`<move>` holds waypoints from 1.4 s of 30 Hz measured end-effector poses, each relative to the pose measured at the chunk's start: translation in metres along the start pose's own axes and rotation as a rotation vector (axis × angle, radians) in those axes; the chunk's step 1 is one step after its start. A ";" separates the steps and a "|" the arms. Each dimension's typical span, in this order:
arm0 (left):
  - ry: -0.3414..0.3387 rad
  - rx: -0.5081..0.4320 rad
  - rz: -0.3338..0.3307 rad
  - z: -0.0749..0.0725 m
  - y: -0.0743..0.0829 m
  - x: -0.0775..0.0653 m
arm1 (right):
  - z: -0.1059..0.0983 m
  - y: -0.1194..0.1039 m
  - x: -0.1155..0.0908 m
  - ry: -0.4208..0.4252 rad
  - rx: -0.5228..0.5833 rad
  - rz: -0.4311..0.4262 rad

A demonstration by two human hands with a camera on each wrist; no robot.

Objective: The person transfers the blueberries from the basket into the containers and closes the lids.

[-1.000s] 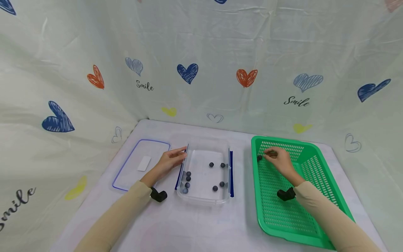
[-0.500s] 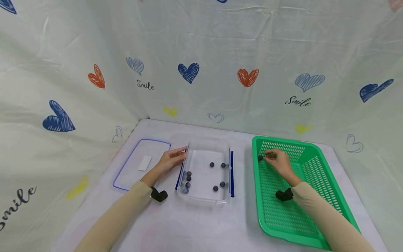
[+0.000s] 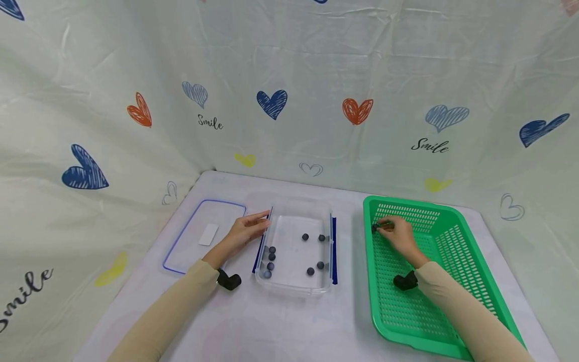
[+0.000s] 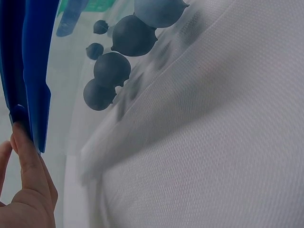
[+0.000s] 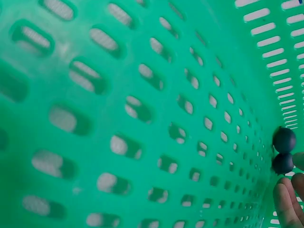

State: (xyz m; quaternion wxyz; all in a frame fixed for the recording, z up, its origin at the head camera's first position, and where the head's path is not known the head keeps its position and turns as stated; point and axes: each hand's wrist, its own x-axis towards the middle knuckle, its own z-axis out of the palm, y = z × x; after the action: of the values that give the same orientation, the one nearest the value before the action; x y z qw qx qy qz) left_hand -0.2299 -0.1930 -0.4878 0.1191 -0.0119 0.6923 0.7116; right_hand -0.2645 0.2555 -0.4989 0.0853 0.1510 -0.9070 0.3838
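In the head view my left hand (image 3: 246, 232) touches the left side of a clear plastic container (image 3: 294, 287). The left wrist view shows its fingers (image 4: 29, 164) stretched out against the blue side latch (image 4: 35, 71). Several dark blueberries (image 3: 272, 257) lie inside, some lined along the left wall, others spread to the right. My right hand (image 3: 400, 236) is inside the green basket (image 3: 372, 301), by its left wall. In the right wrist view its fingertips close on a blueberry (image 5: 283, 163), and a second blueberry (image 5: 285, 139) touches that one. The palm side is hidden.
A clear lid with a blue rim (image 3: 181, 236) lies left of the container, with a small white rectangle (image 3: 208, 235) on it. A pale cloth covers the table (image 3: 271, 327). Heart-printed curtains (image 3: 316, 65) stand behind and at the left.
My right hand has shifted slightly left and toward the blueberry at the basket's left wall, and its fingertips now meet it. The left hand keeps its place on the container.
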 end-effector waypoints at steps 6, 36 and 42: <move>0.000 -0.015 0.003 0.000 0.000 0.001 | 0.004 -0.002 -0.001 0.002 -0.022 -0.007; -0.003 -0.025 0.027 0.001 0.001 -0.001 | 0.017 -0.006 0.001 0.099 -0.096 -0.021; -0.009 -0.026 0.024 0.000 0.000 -0.001 | 0.016 -0.007 -0.001 0.095 -0.080 -0.003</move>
State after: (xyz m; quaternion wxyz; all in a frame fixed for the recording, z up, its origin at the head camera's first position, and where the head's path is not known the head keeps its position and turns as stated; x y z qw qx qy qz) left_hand -0.2292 -0.1926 -0.4880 0.1134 -0.0018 0.6827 0.7218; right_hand -0.2618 0.2401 -0.5055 0.1350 0.1306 -0.9162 0.3540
